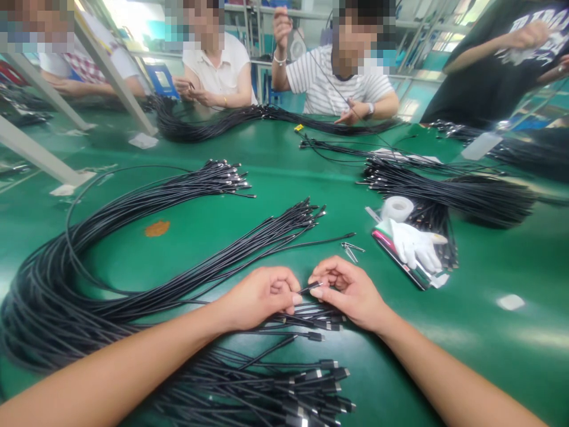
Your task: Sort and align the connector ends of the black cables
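Between my two hands is the plug end of a black cable [310, 287]. My left hand [271, 296] is closed on the cable just behind the plug. With thumb and fingertips, my right hand [349, 292] pinches the plug itself. Beneath both hands lie several more cable ends with metal-tipped connectors [326, 325]. A large curved bundle of black cables [48, 279] sweeps round on the left, with one set of ends [306, 213] pointing right beyond my hands. Nearest me, many USB-type plugs [320, 379] lie in a loose heap.
On the green table [480, 332], right of my hands, lie a white glove [415, 243], a tape roll [397, 209] and small metal pins [351, 250]. More cable bundles [480, 196] lie behind them. Several people sit or stand across the table; metal posts [115, 71] rise at left.
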A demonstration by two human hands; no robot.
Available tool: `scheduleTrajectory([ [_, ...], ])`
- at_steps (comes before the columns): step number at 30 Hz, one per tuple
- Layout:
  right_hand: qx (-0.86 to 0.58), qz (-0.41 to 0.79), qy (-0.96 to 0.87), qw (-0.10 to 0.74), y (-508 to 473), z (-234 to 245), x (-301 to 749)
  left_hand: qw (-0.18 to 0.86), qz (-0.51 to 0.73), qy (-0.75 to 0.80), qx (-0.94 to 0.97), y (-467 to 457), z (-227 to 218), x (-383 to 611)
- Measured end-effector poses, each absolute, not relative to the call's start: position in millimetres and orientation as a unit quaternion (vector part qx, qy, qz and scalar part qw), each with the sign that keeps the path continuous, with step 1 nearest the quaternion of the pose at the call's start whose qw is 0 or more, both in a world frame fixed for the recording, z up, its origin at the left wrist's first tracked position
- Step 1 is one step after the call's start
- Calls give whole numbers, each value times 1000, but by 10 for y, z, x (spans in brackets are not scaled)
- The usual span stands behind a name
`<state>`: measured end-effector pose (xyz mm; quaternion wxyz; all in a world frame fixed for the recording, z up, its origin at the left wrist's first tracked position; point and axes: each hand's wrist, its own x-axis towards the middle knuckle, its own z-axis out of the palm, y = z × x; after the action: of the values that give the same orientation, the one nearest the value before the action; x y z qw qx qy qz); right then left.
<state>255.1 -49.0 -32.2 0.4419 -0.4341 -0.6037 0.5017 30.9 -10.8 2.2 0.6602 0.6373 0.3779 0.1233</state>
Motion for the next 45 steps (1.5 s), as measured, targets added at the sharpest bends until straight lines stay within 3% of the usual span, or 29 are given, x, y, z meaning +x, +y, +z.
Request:
scheduleTrajectory([
  [10, -458, 467, -631, 417, -501, -281, 2545, 656, 111, 374, 647, -96, 24, 295],
  [17, -418, 438, -684, 407, -517, -215, 2526, 464, 176, 365, 788, -95, 53, 304],
  [29, -379, 403, -762, 338, -631, -135, 2464, 442, 16, 293, 848, -181, 248, 249],
  [32, -349, 416, -776, 320, -705, -123, 2419, 368, 90, 363, 851, -55, 275, 177],
  [35, -341, 426, -775, 320, -738, -131, 2388, 200, 165, 419, 870, 138, 279, 59],
  [38, -354, 429, -764, 328, -726, -151, 2381, 57, 133, 457, 877, 298, 245, -50],
  [41, -359, 433, -755, 337, -697, -177, 2385, 13, 60, 487, 872, 391, 171, -104],
  [45, -356, 440, -747, 348, -661, -220, 2384, 40, 39, 503, 863, 475, 88, -116],
])
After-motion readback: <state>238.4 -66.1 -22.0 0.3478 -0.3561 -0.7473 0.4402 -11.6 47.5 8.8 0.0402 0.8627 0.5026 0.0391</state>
